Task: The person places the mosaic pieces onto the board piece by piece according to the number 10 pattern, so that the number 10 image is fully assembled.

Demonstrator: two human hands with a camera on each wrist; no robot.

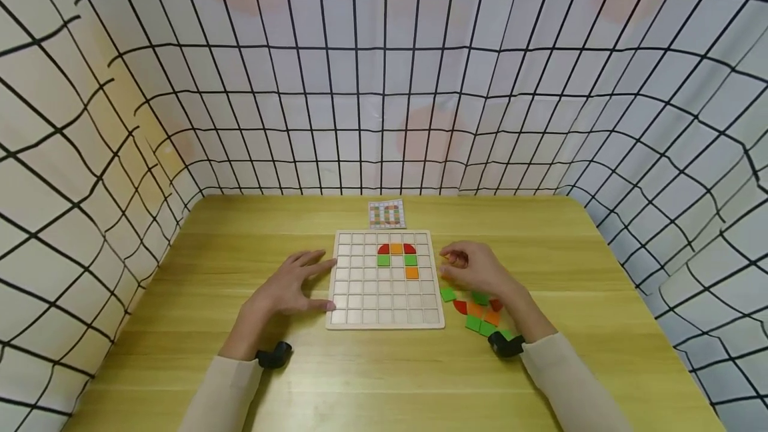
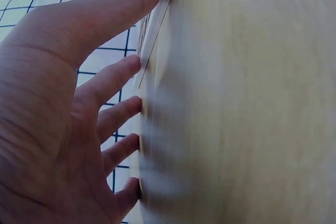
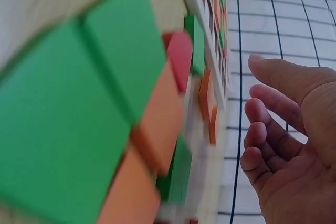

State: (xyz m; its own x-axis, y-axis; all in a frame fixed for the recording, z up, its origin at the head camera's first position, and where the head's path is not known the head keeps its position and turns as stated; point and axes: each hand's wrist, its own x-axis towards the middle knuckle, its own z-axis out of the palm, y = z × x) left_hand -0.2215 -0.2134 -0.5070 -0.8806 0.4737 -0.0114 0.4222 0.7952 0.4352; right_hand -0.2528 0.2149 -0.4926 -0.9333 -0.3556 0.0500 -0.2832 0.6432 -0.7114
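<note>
A white backdrop with black grid lines [image 1: 396, 79] is filling the upper frame, rising behind a wood-grained surface [image 1: 372, 379] that is spreading across the bottom. A pale gridded board [image 1: 360, 299] is lying just below the middle of the frame. At its left edge, the left hand [image 1: 294, 282] is resting with thumb and fingers spread, its grip holding nothing. Right of the board, the right hand [image 1: 477, 267] is hovering with fingers loosely curled, its grip looking unfilled. A small patterned card [image 1: 387, 214] is lying just above the board. Six red, orange and green tiles [image 1: 397, 249] are sitting in the board's upper right. More loose pieces [image 1: 473, 323] are clustering lower right, and two orange pieces [image 3: 207, 95] are lying near the right hand.
</note>
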